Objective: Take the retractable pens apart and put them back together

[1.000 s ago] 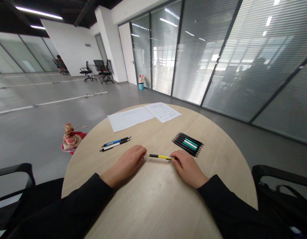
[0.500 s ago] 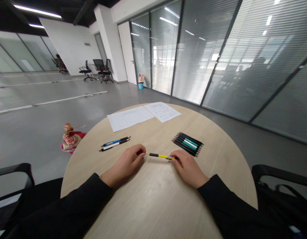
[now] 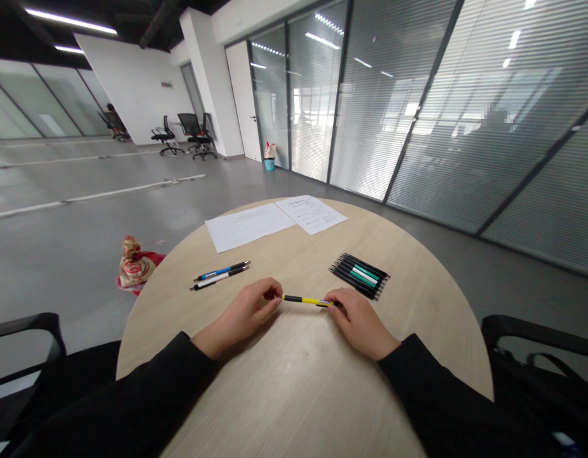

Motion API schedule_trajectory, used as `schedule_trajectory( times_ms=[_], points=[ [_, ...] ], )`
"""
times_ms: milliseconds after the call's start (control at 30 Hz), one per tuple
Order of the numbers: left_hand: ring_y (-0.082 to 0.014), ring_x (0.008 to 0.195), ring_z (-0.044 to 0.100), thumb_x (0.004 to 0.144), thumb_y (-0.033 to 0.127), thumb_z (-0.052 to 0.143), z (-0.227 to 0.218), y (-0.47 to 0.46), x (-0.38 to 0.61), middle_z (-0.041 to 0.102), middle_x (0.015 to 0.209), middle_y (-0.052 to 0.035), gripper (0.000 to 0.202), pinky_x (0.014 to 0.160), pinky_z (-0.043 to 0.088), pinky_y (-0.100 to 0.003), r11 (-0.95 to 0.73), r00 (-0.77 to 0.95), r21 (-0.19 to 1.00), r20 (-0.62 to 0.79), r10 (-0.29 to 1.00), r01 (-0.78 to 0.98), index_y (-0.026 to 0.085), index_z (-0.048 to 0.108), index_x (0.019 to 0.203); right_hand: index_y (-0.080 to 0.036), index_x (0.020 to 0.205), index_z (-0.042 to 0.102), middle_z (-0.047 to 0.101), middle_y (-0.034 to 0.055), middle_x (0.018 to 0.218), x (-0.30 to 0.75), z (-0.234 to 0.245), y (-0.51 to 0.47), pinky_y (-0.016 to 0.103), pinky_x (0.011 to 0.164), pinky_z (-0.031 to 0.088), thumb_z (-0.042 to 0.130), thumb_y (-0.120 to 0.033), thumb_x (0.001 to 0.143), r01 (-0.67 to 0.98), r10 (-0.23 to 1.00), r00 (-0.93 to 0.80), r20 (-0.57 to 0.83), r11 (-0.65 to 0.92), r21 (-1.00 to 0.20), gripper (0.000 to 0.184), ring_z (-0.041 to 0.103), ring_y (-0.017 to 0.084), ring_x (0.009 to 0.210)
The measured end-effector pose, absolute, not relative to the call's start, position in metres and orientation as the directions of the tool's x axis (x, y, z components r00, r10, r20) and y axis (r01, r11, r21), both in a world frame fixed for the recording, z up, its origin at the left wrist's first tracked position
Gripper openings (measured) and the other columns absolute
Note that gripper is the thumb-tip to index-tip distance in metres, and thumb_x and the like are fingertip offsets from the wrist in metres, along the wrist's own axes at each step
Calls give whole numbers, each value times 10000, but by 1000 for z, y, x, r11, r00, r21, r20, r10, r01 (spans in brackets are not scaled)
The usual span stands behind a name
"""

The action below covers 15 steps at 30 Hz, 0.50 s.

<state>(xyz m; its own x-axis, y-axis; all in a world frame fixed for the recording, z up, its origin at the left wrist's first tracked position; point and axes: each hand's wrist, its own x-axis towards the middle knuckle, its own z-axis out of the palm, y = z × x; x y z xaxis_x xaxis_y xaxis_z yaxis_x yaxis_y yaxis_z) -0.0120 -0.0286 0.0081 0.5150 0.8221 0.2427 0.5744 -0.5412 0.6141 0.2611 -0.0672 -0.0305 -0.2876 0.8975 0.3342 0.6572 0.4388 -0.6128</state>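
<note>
1. In the head view, a yellow pen (image 3: 309,301) lay crosswise between the two hands, over the near middle of the round table (image 3: 294,388).
2. The left hand (image 3: 243,313) pinched the pen's tip, just past the black grip, with thumb and forefinger drawn together.
3. The right hand (image 3: 363,322) held the clip end, its fingers curled narrowly around it.
4. Just beyond the right hand lay a row of pens (image 3: 360,277), side by side and slanted; most were black, with green and white parts showing among them.
5. Beyond the left hand, a blue pen (image 3: 222,271) and a white pen (image 3: 220,278) lay close together, nearly parallel, the white one nearer the person.
6. Two printed sheets (image 3: 248,226) lay near the table's far edge, meeting at a corner; their print was too small to read.
7. On the floor to the left sat a red and gold bag (image 3: 134,267).
8. A blue bin (image 3: 269,164) stood by the glass wall (image 3: 398,95).
</note>
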Motion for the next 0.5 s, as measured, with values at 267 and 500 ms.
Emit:
schedule_trajectory(
  times_ms=[267, 500],
  points=[
    [-203, 828, 599, 942, 312, 545, 3, -25, -15, 657, 929, -48, 141, 773, 492, -344, -548, 504, 586, 257, 824, 597, 197, 596, 1006, -189, 989, 647, 687, 71, 990, 262, -32, -67, 372, 862, 463, 528, -108, 942, 645, 895, -272, 352, 441, -624, 152, 593, 230, 935],
    [-195, 780, 583, 966, 294, 478, 7, -26, -16, 647, 867, -40, 165, 738, 470, -331, -552, 492, 545, 269, 828, 631, 193, 599, 917, -196, 978, 646, 692, 69, 980, 262, -33, -66, 370, 856, 464, 536, -108, 939, 649, 896, -261, 358, 437, -623, 147, 602, 234, 935]
  ],
)
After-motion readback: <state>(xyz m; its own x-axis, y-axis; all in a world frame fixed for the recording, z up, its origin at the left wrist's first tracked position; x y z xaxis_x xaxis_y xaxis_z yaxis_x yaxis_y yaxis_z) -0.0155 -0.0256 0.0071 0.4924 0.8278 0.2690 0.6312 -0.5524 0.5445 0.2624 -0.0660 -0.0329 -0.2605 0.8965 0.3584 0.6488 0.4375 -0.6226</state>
